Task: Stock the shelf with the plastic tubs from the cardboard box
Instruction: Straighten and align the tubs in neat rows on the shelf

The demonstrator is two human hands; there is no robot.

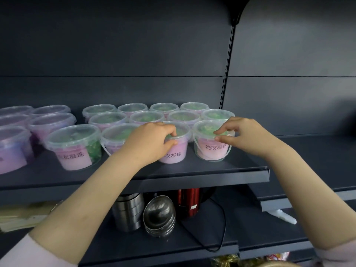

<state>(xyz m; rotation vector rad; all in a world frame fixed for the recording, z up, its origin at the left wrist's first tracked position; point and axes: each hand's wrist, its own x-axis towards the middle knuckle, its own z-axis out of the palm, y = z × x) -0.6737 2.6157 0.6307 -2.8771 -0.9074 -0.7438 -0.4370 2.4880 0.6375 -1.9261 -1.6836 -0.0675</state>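
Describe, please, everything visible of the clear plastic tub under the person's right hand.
The clear round plastic tub stands upright, lidded, at the right end of the front row on the dark shelf. Its thin handle hangs down; a pink label with black characters faces front; green contents show through. The right hand pinches its rim.

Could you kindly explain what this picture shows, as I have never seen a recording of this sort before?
No machine here: a person wears a camera on the head, which looks forward and down at their two bare hands. The left hand grips one tub in the front row. The right hand pinches the lid rim of the end tub beside it. Both stand on a dark shelf among other tubs, all clear and lidded. On the lower shelf are steel bowls and a red kettle.
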